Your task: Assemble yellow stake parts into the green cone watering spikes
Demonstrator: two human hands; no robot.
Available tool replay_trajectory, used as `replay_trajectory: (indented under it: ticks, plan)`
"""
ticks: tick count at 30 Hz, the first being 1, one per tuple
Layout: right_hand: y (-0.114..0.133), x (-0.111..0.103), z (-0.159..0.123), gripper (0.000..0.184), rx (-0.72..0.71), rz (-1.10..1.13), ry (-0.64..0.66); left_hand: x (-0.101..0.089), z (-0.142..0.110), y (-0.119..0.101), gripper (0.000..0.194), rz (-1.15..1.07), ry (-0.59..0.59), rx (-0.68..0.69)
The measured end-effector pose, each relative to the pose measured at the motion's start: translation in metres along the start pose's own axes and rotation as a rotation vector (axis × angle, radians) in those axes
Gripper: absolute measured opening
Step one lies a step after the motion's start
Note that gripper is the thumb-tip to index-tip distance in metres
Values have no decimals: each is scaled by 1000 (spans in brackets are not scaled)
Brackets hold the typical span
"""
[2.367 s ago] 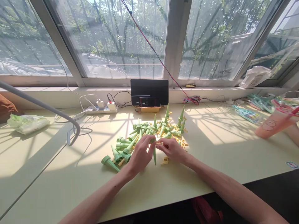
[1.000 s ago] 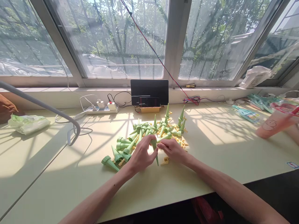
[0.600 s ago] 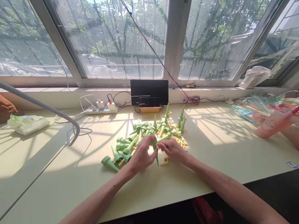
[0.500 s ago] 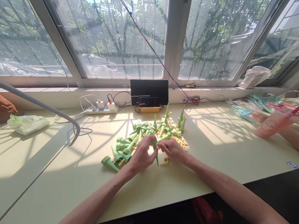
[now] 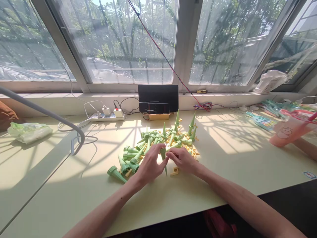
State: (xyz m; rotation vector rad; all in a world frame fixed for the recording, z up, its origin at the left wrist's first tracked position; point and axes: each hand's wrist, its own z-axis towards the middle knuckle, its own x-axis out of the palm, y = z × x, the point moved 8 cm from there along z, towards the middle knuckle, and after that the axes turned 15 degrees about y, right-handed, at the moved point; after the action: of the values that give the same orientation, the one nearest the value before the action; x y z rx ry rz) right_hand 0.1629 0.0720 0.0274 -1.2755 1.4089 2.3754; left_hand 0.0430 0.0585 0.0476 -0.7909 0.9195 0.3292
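Green spike [image 5: 163,154] hangs straighter — tip below left hand [image 5: 150,164].

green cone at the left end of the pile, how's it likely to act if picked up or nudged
The green cone looks like moulded plastic, so probably stiff and fairly light. Lying on its side and tapering to a point, it would likely roll in a curve if nudged. The ridged cap may make rolling bumpy but holding less slippery.
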Motion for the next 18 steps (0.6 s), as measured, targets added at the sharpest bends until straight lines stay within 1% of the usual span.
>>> replay_trajectory:
  ticks: [4,10,18]
  plan:
    - [-2,0,0,31,5,0,-3,2,1,1,27,11,4,-6]
    - [-3,2,1,36,-10,2,0,-1,1,-5,27,24,9,24]
    - [-7,5,1,39,20,-13,27,1,1,-2,28,13,24,1]
